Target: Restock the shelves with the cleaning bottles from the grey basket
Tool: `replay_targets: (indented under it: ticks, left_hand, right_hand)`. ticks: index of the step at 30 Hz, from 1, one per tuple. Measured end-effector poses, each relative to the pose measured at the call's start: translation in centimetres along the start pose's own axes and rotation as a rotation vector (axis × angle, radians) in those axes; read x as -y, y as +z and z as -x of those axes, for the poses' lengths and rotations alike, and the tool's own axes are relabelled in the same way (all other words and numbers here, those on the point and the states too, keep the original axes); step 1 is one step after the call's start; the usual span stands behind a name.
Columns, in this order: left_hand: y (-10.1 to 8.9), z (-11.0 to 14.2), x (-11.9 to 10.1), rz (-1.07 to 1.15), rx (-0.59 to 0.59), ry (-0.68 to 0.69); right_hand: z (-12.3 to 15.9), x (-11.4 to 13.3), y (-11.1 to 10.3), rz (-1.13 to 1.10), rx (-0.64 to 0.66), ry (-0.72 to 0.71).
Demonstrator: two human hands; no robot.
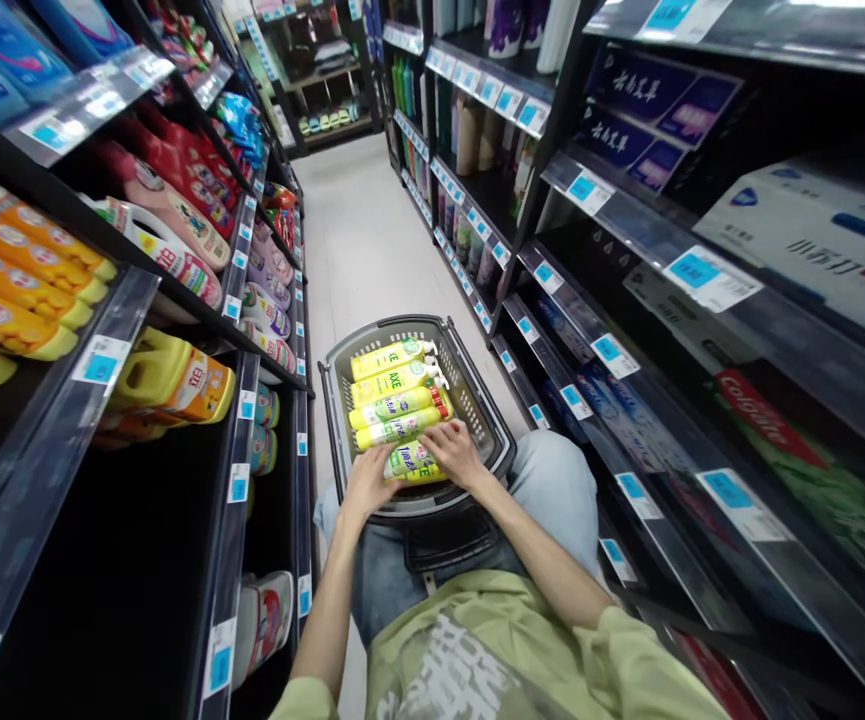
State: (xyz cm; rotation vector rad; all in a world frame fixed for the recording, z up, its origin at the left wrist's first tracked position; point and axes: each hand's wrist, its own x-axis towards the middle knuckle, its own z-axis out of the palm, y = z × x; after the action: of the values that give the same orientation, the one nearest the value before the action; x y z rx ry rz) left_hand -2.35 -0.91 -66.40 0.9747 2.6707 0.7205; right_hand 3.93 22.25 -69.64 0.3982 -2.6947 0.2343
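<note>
A grey shopping basket (331, 440) with a black rim stands in front of my knees. Several yellow dish soap bottles (387, 383) lie side by side in it, some with white pump tops. The nearest yellow bottle (411, 461) lies across the basket's near end, between my hands. My left hand (370, 482) has its fingers around the left end of this bottle. At its other end, my right hand (453, 452) curls its fingers over the top near the cap. Parts of the bottle are covered by my fingers.
Shelves with yellow detergent bottles (169, 380) and red bottles (184, 165) rise on the left. The right shelves hold toothpaste boxes (784, 430) and a white carton (799, 240). A pale floor aisle (349, 230) runs ahead to a far shelf.
</note>
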Motion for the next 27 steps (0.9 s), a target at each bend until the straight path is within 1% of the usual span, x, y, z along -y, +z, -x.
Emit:
replay_targets:
  ticks: [1, 2, 4, 6, 7, 9, 11, 12, 13, 14, 15, 16, 17, 18, 20, 23, 25, 27]
  left_hand:
    - [0.4, -0.4, 0.3, -0.047, 0.049, -0.046]
    - [0.8, -0.6, 0.5, -0.074, 0.084, -0.082]
    - [1.4, -0.4, 0.6, -0.097, 0.121, -0.116]
    - [1.7, 0.0, 0.4, -0.11, 0.112, -0.12]
    - [1.8, 0.3, 0.3, -0.114, 0.081, -0.121]
    - [2.0, 0.6, 0.2, -0.113, 0.004, -0.118]
    - [2.1, 0.8, 0.3, -0.104, -0.068, -0.103]
    - [2.2, 0.9, 0.4, -0.101, -0.098, -0.095]
    - [2.3, 0.9, 0.5, -0.098, -0.125, -0.087]
    - [2.4, 1.0, 0.7, -0.094, -0.149, -0.077]
    - [2.5, 1.1, 0.8, -0.088, -0.172, -0.067]
    - [2.6, 1.2, 1.0, -0.08, -0.19, -0.053]
    - [2.7, 1.3, 1.2, -0.072, -0.207, -0.038]
    - [2.8, 1.4, 1.4, -0.063, -0.224, -0.025]
    - [3.0, 1.6, 1.5, -0.045, -0.252, -0.005]
    - [3.1, 1.7, 1.4, -0.004, -0.254, 0.021]
    - [2.9, 1.7, 1.0, 0.039, -0.211, 0.045]
    - [2.5, 1.7, 0.5, 0.071, -0.141, 0.05]
  right_hand:
    - [0.1, 0.0, 0.1, -0.013, -0.032, -0.003]
    - [0.1, 0.0, 0.1, -0.032, -0.036, -0.009]
    - [0.2, 0.0, 0.0, -0.084, 0.028, -0.008]
    - [0.1, 0.0, -0.3, -0.136, 0.082, 0.06]
    - [0.0, 0.0, -0.5, -0.157, 0.079, 0.128]
    - [-0.1, 0.0, -0.9, -0.206, -0.01, 0.308]
    - [-0.4, 0.5, -1.2, -0.314, -0.182, 0.507]
    - [-0.5, 1.1, -1.2, -0.412, -0.27, 0.604]
    - [-0.6, 1.8, -1.0, -0.549, -0.328, 0.687]
    - [-0.7, 2.9, -0.7, -0.72, -0.335, 0.744]
    - [-0.7, 4.0, -0.4, -0.904, -0.299, 0.774]
    - [-0.6, 5.3, 0.1, -1.08, -0.217, 0.77]
    - [-0.5, 6.5, 0.6, -1.212, -0.125, 0.751]
    - [-0.2, 7.7, 1.1, -1.271, -0.074, 0.752]
    - [0.2, 9.2, 1.8, -1.28, -0.037, 0.79]
    - [0.9, 9.6, 1.9, -1.229, -0.054, 0.831]
    - [1.1, 9.2, 1.7, -1.197, -0.083, 0.821]
    - [1.2, 8.7, 1.5, -1.179, -0.123, 0.818]
